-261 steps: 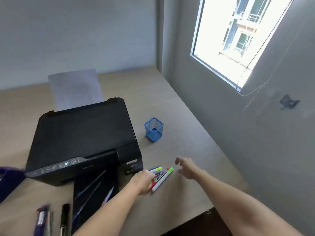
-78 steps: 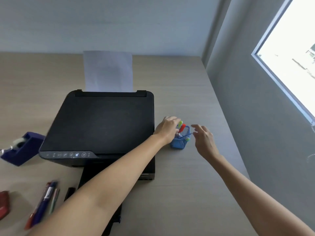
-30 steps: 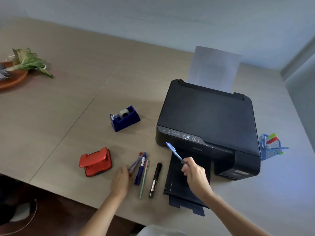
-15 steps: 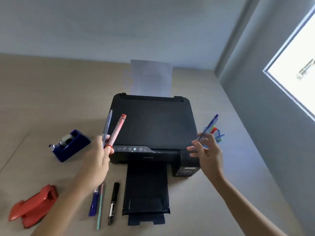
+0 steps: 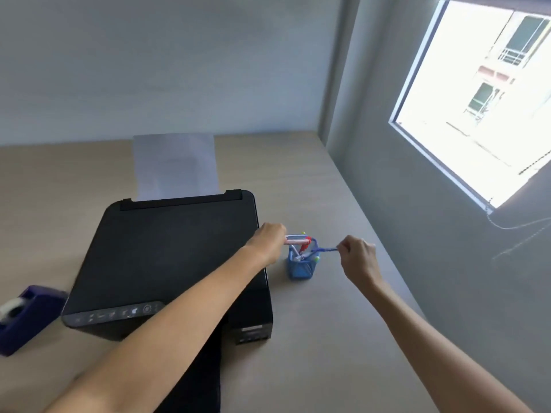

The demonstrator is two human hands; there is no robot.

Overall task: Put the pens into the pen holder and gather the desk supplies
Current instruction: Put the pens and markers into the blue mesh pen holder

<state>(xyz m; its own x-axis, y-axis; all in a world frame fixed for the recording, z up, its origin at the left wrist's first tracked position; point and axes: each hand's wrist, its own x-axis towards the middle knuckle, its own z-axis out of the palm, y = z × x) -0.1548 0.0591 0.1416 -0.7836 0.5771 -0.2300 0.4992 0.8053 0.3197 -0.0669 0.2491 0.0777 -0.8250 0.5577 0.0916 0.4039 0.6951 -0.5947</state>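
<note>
The left hand was closed on a red pen, the right hand pinched a blue pen. Both tips met over the holder, standing between the hands beside the printer.

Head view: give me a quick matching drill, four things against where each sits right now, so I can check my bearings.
Things:
1. pen holder
2. tape dispenser
3. paper
4. blue pen

Places:
A. standing up behind the printer
B. left edge of the view, on the desk
C. pinched in the right hand, tip at the holder
D. on the desk between the two hands, right of the printer

Pairs: 1-D, 2-B, 3-A, 4-C
</note>
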